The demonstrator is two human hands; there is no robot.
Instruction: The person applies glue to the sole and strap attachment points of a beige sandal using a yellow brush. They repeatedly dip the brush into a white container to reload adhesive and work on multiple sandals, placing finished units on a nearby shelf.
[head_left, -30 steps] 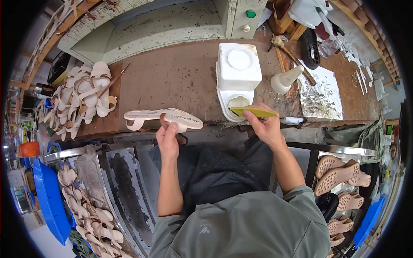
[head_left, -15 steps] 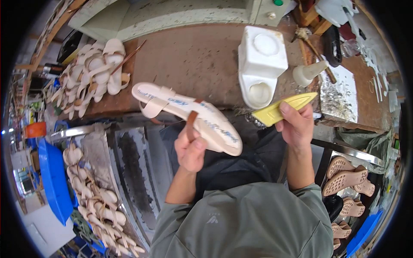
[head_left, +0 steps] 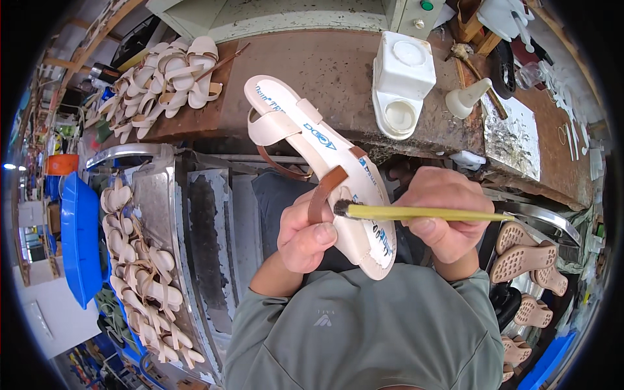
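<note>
My left hand [head_left: 305,237] pinches a brown strap [head_left: 327,188] of a cream sandal [head_left: 318,143] between thumb and fingers. The sandal hangs tilted in front of me, one end up at the left, the other toward my chest; its pale footbed carries blue print. In my right hand [head_left: 452,198] is a flat yellow-handled brush [head_left: 383,212], seen edge-on. Its dark bristles lie at the brown strap, close beside my left fingers; whether they touch it I cannot tell.
On the bench [head_left: 292,58] stand a white plastic pot [head_left: 404,68] with a round front cup and a pale cone nozzle [head_left: 468,97]. Cream sandals [head_left: 169,81] pile at the back left; more sandals [head_left: 146,279] lie lower left, near a blue tub [head_left: 81,240]. Tan soles [head_left: 523,263] sit at right.
The brush has come left and down from beside the white pot to the strap, turning from its flat face to its edge. The sandal has shifted right and closer to me.
</note>
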